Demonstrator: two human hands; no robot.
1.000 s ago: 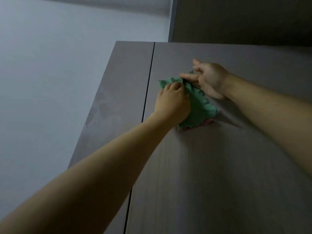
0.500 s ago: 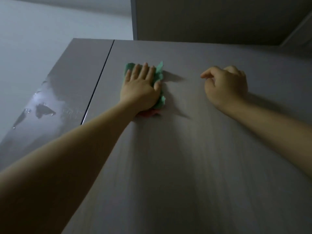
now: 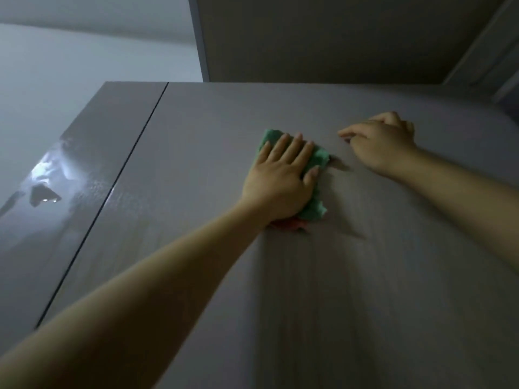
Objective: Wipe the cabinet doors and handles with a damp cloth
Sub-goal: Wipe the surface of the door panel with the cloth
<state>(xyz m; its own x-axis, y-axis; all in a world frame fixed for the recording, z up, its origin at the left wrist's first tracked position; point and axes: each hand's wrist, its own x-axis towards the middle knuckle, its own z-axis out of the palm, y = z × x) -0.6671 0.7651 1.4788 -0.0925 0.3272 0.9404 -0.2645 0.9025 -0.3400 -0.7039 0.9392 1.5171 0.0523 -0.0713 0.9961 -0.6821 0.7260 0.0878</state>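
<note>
We press the green cloth (image 3: pixel 314 186) flat against the cabinet door (image 3: pixel 337 276) with our left hand (image 3: pixel 280 181), fingers straight. Our right hand (image 3: pixel 384 144) rests loosely curled, holding nothing. Next: sweep toward unwiped areas.

Dim, grey light over my view. Glare patch on left door (image 3: pixel 47 175), glossy reflections there. My left hand (image 3: pixel 280 181) and cloth (image 3: pixel 316 204) throw soft shadow rightward onto right door (image 3: pixel 337 276). Forearms dark, slightly blurred. Edges bent by wide lens
</note>
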